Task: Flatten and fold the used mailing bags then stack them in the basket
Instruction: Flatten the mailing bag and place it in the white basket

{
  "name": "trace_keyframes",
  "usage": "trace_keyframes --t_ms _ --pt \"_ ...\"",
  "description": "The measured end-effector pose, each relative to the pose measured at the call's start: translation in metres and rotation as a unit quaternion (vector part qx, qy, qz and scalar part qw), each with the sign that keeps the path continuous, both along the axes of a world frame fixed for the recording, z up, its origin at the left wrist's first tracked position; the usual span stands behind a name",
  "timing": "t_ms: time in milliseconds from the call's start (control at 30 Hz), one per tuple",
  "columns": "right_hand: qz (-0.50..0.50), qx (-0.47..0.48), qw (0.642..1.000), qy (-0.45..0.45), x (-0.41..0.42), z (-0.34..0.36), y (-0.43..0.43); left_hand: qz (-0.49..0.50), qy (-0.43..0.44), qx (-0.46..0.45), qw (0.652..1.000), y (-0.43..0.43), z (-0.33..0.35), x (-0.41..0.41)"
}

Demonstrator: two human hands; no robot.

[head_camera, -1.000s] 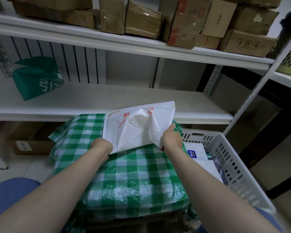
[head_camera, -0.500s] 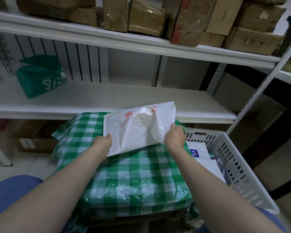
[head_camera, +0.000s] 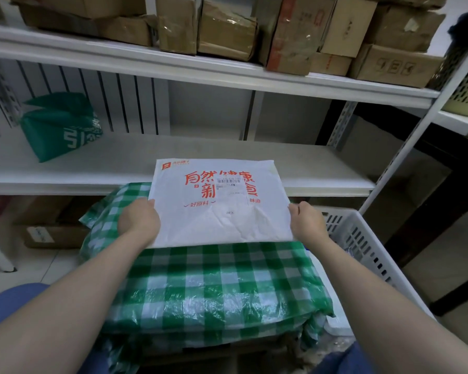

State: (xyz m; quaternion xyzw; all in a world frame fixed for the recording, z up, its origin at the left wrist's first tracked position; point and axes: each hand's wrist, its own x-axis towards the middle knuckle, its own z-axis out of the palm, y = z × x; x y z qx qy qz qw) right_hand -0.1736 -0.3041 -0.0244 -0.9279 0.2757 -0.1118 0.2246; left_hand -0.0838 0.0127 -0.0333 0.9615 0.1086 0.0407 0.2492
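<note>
A white mailing bag (head_camera: 222, 211) with red printed characters and a shipping label is stretched out flat between my hands, above a bundle wrapped in green-and-white checked plastic (head_camera: 208, 282). My left hand (head_camera: 138, 221) grips the bag's left edge and my right hand (head_camera: 305, 222) grips its right edge. The white slotted basket (head_camera: 362, 238) stands to the right, partly hidden behind the checked bundle and my right arm.
A white metal shelf (head_camera: 92, 171) runs behind the bag, with a green bag (head_camera: 61, 125) on its left part. Cardboard boxes (head_camera: 289, 36) crowd the upper shelf. More boxes (head_camera: 46, 233) sit on the floor below at left.
The bag was crumpled and bunched between my hands. My hands have moved apart and pulled it out flat, with the printed side now facing me.
</note>
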Motion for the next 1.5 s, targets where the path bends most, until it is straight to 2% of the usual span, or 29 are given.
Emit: trace_keyframes --t_ms 67,167,267,333,400,500,567,667,900,1500 --pt "0.021 -0.067 0.997 0.041 -0.005 -0.008 -0.001 -0.005 0.019 0.02 1.0 -0.001 -0.01 -0.006" --pt "0.021 -0.115 0.986 0.116 -0.009 -0.018 0.002 0.021 0.054 0.043 0.997 -0.003 -0.026 -0.016" --pt "-0.016 -0.119 0.988 0.094 -0.006 -0.021 0.007 0.03 0.019 0.071 0.997 -0.006 -0.027 -0.022" --pt "0.0 -0.118 0.991 0.061 0.003 -0.02 0.018 -0.032 -0.056 0.082 0.995 -0.009 -0.025 -0.02" --pt "0.057 -0.094 0.992 0.053 0.016 -0.018 0.034 -0.118 -0.081 0.101 0.984 -0.023 -0.02 -0.013" --pt "0.123 -0.054 0.986 0.1 0.039 -0.022 0.059 -0.217 -0.039 0.109 0.969 -0.056 -0.017 -0.004" --pt "0.145 -0.059 0.978 0.135 0.047 -0.034 0.067 -0.241 0.009 0.106 0.965 -0.072 -0.026 -0.003" --pt "0.164 -0.059 0.971 0.165 0.046 -0.055 0.074 -0.233 0.063 0.108 0.964 -0.076 -0.051 -0.004" --pt "0.159 -0.06 0.977 0.125 0.04 -0.079 0.078 -0.226 0.005 0.129 0.965 -0.077 -0.076 -0.01" --pt "0.159 -0.101 0.966 0.176 0.045 -0.091 0.077 -0.231 0.025 0.157 0.96 -0.076 -0.093 -0.008"
